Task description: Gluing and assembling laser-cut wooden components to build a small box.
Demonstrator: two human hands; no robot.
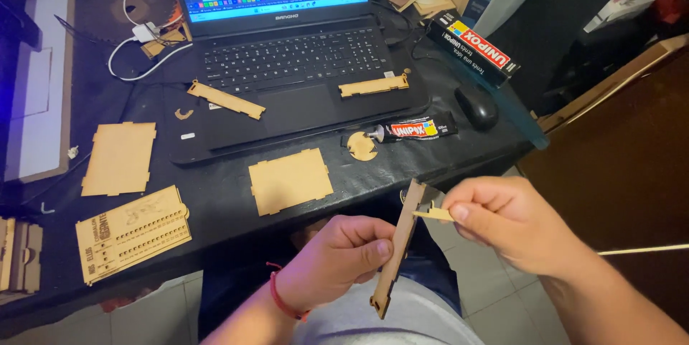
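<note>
Below the bench (215,194) edge at about 5 o'clock, the left hand (334,262) is pinching a long wooden strip (397,248) while the right hand (502,219) is pinching a small wooden tab (433,213) against its top end, and any tilt is risking a snapped tab or a dropped strip.

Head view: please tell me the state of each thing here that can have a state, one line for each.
Laptop: lid open, screen lit.
Glue tube: lying flat on the table, nozzle beside a round wooden disc.
Long wooden strip: held in the left hand, tilted.
Small wooden piece: pinched by the right hand, touching the strip.
Mouse: resting untouched.
</note>
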